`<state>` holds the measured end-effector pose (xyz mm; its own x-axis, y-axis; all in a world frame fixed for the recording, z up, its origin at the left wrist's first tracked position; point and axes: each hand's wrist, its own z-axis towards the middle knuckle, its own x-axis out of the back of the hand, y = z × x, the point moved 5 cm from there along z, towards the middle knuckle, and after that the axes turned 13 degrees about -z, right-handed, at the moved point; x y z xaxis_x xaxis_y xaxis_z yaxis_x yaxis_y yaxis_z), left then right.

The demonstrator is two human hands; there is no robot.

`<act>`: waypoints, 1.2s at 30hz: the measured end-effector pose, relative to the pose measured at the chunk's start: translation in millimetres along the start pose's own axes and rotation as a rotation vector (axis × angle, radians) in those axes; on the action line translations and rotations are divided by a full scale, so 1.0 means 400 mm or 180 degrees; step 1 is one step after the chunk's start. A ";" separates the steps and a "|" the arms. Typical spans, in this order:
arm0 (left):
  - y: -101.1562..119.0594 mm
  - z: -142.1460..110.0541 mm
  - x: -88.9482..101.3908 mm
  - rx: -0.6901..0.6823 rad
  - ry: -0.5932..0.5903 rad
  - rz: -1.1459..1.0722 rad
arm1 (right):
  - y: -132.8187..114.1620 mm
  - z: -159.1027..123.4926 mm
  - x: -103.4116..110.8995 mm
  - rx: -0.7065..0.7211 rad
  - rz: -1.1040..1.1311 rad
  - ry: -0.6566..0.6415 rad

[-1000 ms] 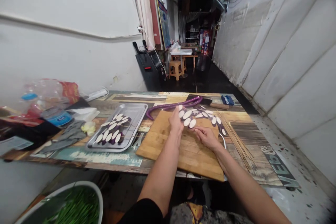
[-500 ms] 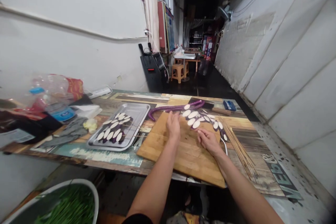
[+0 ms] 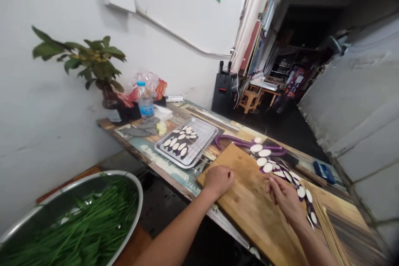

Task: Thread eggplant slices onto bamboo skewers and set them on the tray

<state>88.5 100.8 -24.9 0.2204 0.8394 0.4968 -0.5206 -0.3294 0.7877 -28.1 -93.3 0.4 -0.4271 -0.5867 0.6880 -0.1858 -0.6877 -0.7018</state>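
Note:
My left hand (image 3: 220, 180) is closed in a loose fist above the near left part of the wooden cutting board (image 3: 249, 212). Whatever it may hold is hidden. Over the board's right side, the fingers of my right hand (image 3: 283, 194) are bunched together, close to a spread of white eggplant slices (image 3: 267, 168) with purple skin; I cannot make out anything between them. Long purple eggplants (image 3: 232, 138) lie behind the board. A metal tray (image 3: 211, 132) to the left bears skewered eggplant slices (image 3: 181, 146). Thin bamboo skewers (image 3: 330, 232) lie right of the board.
A large metal bowl of green vegetables (image 3: 84, 216) stands low at the left. A water bottle (image 3: 145, 102), a grey cloth (image 3: 141, 128) and a potted plant (image 3: 106, 64) are at the table's left end. A blue box (image 3: 323, 172) lies at the far right.
The view has swung left and tilted, bringing the plant and more of the bowl into sight. My left hand has drawn back towards me and curled closed. My right hand stays near the slices.

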 end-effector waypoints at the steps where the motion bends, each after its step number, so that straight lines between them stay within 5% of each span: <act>1: 0.003 0.000 -0.004 -0.0002 -0.0051 0.0014 | -0.036 0.023 -0.003 0.0162 -0.0230 0.0002; 5: 0.012 -0.001 -0.003 0.0077 -0.0213 -0.0011 | -0.178 0.150 -0.076 0.0712 -0.0873 -0.0028; 10: 0.017 -0.001 0.001 0.0275 -0.0639 0.0387 | -0.305 0.311 -0.275 0.1090 -0.1676 -0.0475; 15: 0.025 0.001 0.004 0.0218 -0.0797 0.0469 | -0.374 0.427 -0.444 0.0862 -0.1987 -0.0695; 21: 0.017 0.003 -0.006 0.0309 -0.0797 0.0408 | -0.408 0.493 -0.557 0.0596 -0.2223 -0.0818; 28: 0.012 0.007 -0.017 0.0331 -0.0921 0.0410 | -0.397 0.491 -0.567 0.0674 -0.2600 -0.0818; 36: -0.002 -0.002 -0.001 0.0406 -0.0617 0.0526 | -0.434 0.448 -0.426 0.0365 -0.2325 -0.0052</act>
<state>88.4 101.2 -26.0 0.3012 0.6755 0.6730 -0.4573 -0.5170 0.7236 235.6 49.4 38.1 -0.2165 0.0318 0.9758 -0.3237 -0.9453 -0.0410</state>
